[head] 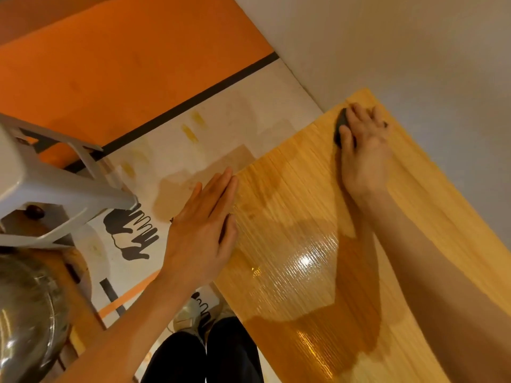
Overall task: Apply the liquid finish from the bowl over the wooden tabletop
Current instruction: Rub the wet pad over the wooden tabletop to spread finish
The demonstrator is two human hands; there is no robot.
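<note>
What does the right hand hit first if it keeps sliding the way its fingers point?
Likely nothing on the wood: the right hand, holding a dark pad, nears the wooden tabletop far corner; beyond it, the pale wall, depth unclear.

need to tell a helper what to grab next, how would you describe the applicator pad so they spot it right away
Find the wooden tabletop and follow it to its far corner by the pale wall. There the right hand presses a small dark pad against the wood; it is the only dark thing on the board.
</note>
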